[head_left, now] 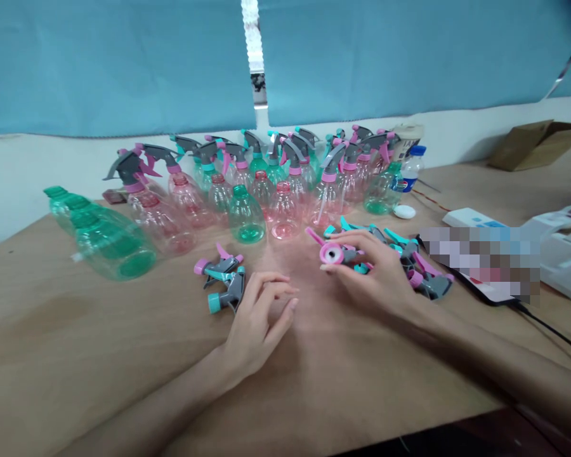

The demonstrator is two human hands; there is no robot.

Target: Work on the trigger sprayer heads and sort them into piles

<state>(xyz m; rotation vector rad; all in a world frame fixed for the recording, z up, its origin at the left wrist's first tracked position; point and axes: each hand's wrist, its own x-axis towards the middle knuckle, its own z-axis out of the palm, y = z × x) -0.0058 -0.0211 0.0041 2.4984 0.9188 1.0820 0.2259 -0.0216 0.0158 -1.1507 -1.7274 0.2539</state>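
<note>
While our right hand [383, 276] pinches a spray head [333, 252] between thumb and fingers, our left hand [257, 324] is held over the middle of the table [124, 381], its fingers loosely bent and a gap left between them and the thumb. From the head view, we see the pinched spray head with its pink collar [323, 255] turned towards us – white inside, dark at the centre – and its pink trigger [315, 237] pointing up to the left. Whether our left hand touches the table, we cannot tell. Just beside it lie a few loose spray heads [227, 296], grey with teal or pink parts, one of them partly hidden by the fingers. Behind and around our right hand lies a larger pile [432, 285] of the same, and to its right a flat device [485, 270] with a blurred screen and a cable [554, 330]. Beyond both hands we have a green bottle [247, 219] and a pink bottle [285, 214] with bare necks, more green bottles [118, 244] at the left, and, farther back, a crowd of bottles [328, 193] fitted with spray heads. At the back right are a blue-capped bottle [413, 166], a white disc [404, 211] and a cardboard box [535, 147].
</note>
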